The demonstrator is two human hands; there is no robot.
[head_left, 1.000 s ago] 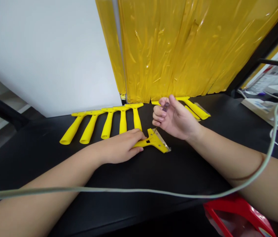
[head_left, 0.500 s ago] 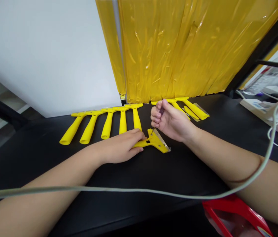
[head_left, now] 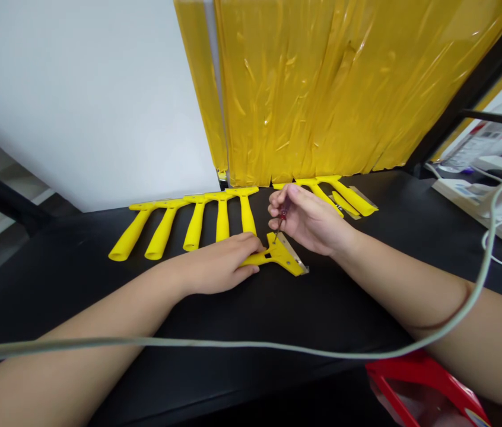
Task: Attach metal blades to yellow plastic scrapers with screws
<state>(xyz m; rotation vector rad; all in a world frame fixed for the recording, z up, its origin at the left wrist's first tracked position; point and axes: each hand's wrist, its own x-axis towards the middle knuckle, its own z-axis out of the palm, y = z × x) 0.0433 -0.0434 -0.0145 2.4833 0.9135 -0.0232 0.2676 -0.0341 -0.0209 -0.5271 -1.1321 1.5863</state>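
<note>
A yellow scraper (head_left: 283, 258) with a metal blade lies on the black surface, its head pointing right. My left hand (head_left: 224, 261) is closed around its handle. In my right hand (head_left: 302, 216) is a small screwdriver (head_left: 282, 216) with a dark red handle, held between thumb and fingers. The screwdriver's thin shaft points down and its tip meets a screw near the upper corner of the scraper's head. The fingers partly hide the screwdriver handle.
Several yellow scrapers (head_left: 195, 225) stand in a row behind my left hand. More scrapers (head_left: 353, 198) and a flat blade piece lie behind my right hand. A pale cable (head_left: 251, 343) crosses in front of both forearms. A red object (head_left: 424, 385) sits at lower right.
My right hand's fingers have shifted around the screwdriver, so more of its red handle shows. The left hand and the scraper stay in place.
</note>
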